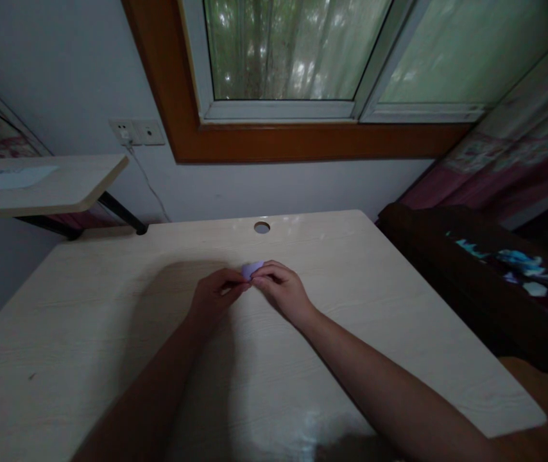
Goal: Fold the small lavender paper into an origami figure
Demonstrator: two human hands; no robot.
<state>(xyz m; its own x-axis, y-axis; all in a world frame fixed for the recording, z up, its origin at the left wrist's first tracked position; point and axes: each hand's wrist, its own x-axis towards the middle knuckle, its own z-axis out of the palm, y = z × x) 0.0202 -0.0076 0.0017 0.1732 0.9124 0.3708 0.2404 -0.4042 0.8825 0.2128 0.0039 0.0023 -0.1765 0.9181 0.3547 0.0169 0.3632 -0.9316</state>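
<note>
Between my two hands is a small piece of purple paper (251, 268), held up just over the pale wood-grain table (360, 301). My left hand (214, 294) pinches its lower left edge between thumb and fingers. From the other side, my right hand (283, 289) grips the right edge, thumb and fingers closed on it. The fingertips of both hands nearly meet at the bottom of the paper and cover part of it, so its full shape is hidden.
A round cable hole (262, 227) lies near the table's back edge. At the left, a raised shelf (86, 183) on black legs bears a white sheet (11, 178). Behind are a wall socket (137, 132) with a cable and a window (283, 112). Dark furniture (428, 256) stands at the right.
</note>
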